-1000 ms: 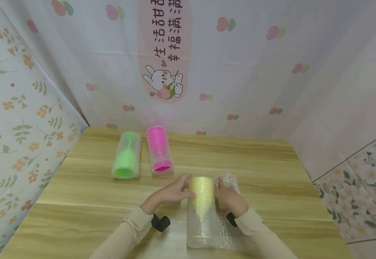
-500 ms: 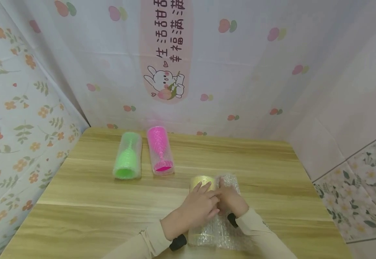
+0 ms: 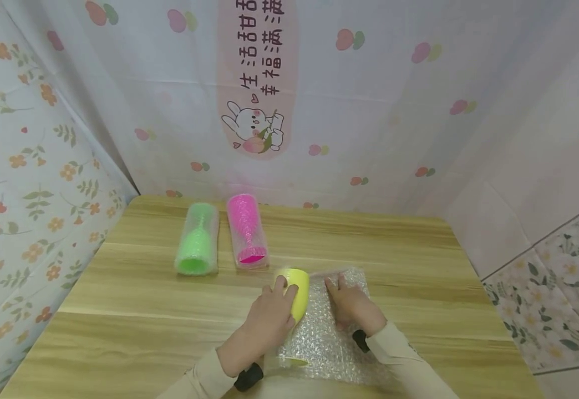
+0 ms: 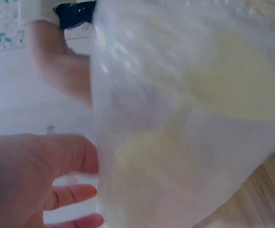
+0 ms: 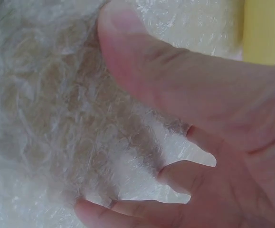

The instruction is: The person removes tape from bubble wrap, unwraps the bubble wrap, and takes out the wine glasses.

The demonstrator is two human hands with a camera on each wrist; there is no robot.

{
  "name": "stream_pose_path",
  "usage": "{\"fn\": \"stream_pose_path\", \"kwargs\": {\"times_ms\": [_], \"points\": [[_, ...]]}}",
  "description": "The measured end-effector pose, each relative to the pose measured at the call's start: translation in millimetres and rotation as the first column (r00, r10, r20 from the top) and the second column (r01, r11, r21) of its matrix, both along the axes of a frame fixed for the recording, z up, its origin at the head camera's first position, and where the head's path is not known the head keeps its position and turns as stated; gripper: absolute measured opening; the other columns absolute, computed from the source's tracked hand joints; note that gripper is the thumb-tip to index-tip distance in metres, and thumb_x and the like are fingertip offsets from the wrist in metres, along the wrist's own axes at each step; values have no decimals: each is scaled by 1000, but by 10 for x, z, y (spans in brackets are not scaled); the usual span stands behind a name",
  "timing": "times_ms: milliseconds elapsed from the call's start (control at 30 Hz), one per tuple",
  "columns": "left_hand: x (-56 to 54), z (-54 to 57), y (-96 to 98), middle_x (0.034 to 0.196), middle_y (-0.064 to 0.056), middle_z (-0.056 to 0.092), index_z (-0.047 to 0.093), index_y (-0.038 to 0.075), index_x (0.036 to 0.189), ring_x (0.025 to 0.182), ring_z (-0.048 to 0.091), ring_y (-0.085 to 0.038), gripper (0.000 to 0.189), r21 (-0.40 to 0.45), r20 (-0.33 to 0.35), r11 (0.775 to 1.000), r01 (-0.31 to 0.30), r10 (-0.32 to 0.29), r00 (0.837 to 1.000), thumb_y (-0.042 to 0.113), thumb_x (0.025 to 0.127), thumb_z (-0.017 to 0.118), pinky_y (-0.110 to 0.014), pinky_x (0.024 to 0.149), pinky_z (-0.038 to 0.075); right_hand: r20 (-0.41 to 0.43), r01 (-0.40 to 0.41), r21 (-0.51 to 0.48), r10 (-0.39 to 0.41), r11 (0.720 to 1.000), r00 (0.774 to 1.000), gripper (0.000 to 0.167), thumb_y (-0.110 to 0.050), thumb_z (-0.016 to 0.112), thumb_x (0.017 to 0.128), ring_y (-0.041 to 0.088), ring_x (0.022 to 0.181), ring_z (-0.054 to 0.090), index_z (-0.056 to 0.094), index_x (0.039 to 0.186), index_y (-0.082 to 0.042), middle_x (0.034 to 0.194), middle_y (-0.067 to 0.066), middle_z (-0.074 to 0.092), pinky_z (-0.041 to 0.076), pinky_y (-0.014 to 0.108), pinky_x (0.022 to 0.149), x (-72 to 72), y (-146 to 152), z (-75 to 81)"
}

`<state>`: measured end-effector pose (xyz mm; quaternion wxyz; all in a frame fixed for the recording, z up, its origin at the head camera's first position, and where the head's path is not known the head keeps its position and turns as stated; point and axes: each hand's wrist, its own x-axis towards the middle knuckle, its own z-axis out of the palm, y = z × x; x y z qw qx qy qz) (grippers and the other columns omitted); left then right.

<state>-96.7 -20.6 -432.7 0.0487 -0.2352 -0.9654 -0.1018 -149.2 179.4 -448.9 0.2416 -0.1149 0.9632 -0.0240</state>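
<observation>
My left hand grips a yellow goblet from its left side, fingers over the bowl. The bowl shows bright and bare on its right side, while the foot lies lower down near the wrap. In the left wrist view, cloudy bubble wrap still covers the goblet's other side, with thumb and fingertips at its edge. From the goblet, the sheet spreads flat to the right across the table. My right hand pinches the sheet; in the right wrist view the thumb lies over it and the fingertips are hidden beneath.
A green goblet and a pink goblet, each rolled in bubble wrap, lie at the back left of the wooden table. A printed curtain hangs behind the table's back edge.
The left hand has reached over the wrapped goblet, then drawn it leftward. The wrap between the hands has unrolled and the yellow bowl is exposed. The right hand has barely moved, its fingers straighter.
</observation>
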Motion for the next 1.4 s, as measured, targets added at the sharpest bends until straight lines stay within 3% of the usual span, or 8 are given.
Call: {"fn": "stream_pose_path", "kwargs": {"times_ms": [167, 333, 667, 833, 933, 1067, 1333, 1400], "points": [[70, -20, -180, 105, -13, 43, 42, 4, 116, 57, 39, -15, 48, 74, 118, 993, -95, 86, 989, -3, 76, 66, -19, 38, 30, 1, 1, -16, -1, 1000, 1000, 107, -9, 86, 56, 59, 122, 34, 27, 145, -4, 147, 33, 19, 27, 55, 109, -1, 11, -18], [51, -102, -401, 86, -8, 42, 48, 5, 104, 54, 47, -19, 28, 69, 105, 984, -162, 155, 982, -9, 83, 56, -29, 40, 39, -21, -10, -48, 9, 999, 1000, 105, -5, 85, 56, 60, 120, 34, 29, 144, -3, 146, 34, 21, 28, 56, 107, 10, 42, -23], [15, -319, -741, 83, -14, 53, 61, 1, 97, 63, 53, -25, 20, -55, 106, 989, -138, 144, 984, -6, 79, 63, -35, 46, 49, -65, -45, -142, 36, 989, 997, 93, -15, 81, 65, 59, 125, 30, 33, 144, -5, 149, 26, 23, 34, 66, 96, 133, 181, -112], [-40, -461, -781, 87, -11, 49, 64, -1, 84, 79, 45, -26, 7, -72, -67, 993, -95, 90, 994, -2, 77, 64, -32, 54, 43, -91, -61, -188, 44, 980, 995, 89, -20, 79, 68, 57, 128, 27, 34, 143, -6, 150, 22, 23, 37, 65, 94, 150, 251, -157], [-100, -523, -766, 84, -8, 50, 63, 3, 68, 79, 43, -22, 6, -130, -201, 990, -48, 21, 979, 3, 73, 67, -30, 59, 39, -103, -70, -193, 51, 979, 993, 85, -22, 77, 71, 56, 128, 27, 34, 143, -7, 151, 21, 23, 41, 63, 90, 148, 288, -169], [-110, -514, -691, 98, -7, 58, 66, 6, 65, 88, 46, -19, 9, -316, -213, 948, -18, -53, 976, 10, 68, 73, -28, 70, 42, -97, -68, -201, 49, 977, 994, 83, -22, 75, 74, 54, 130, 26, 33, 144, -7, 151, 19, 23, 48, 58, 82, 160, 296, -158], [-119, -454, -564, 95, 4, 57, 71, 19, 70, 90, 43, -13, 10, -581, -266, 813, 37, -233, 935, 28, 73, 69, -20, 75, 39, -82, -66, -214, 49, 975, 995, 83, -21, 74, 75, 54, 131, 24, 31, 145, -7, 152, 18, 21, 47, 59, 80, 191, 306, -152], [-123, -445, -540, 97, 6, 56, 71, 23, 74, 92, 42, -11, 11, -642, -253, 765, 53, -276, 927, 32, 77, 65, -20, 81, 37, -82, -68, -224, 51, 972, 995, 82, -20, 74, 76, 53, 131, 24, 31, 145, -7, 153, 18, 20, 48, 58, 79, 199, 316, -161]]}}
